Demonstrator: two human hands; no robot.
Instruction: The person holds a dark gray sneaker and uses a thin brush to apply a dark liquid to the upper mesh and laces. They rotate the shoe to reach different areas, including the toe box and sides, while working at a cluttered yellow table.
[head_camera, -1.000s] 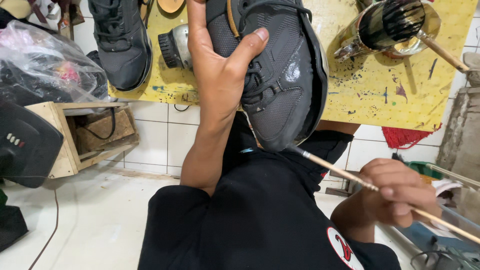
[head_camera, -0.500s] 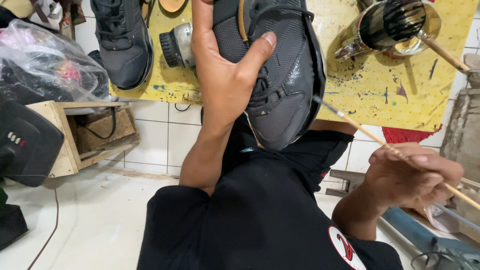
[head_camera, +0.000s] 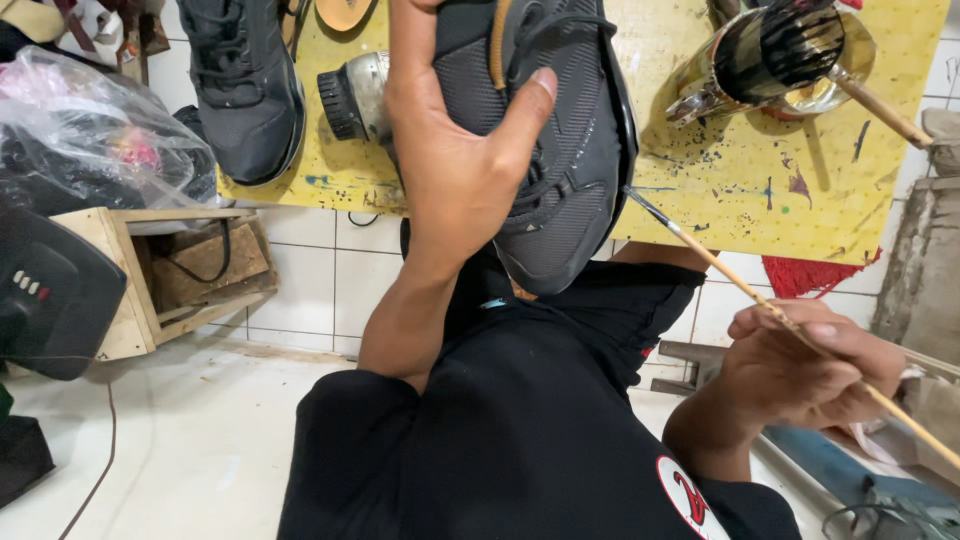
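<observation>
My left hand (head_camera: 455, 170) has its grip clamped on a dark shoe (head_camera: 560, 140), held up over the near edge of the yellow table (head_camera: 740, 190). My right hand (head_camera: 805, 365), near right, pinches a thin brush (head_camera: 745, 290) whose tip touches the shoe's right edge. A second shoe (head_camera: 245, 85) lies far left, a paint can (head_camera: 775, 55) far right.
</observation>
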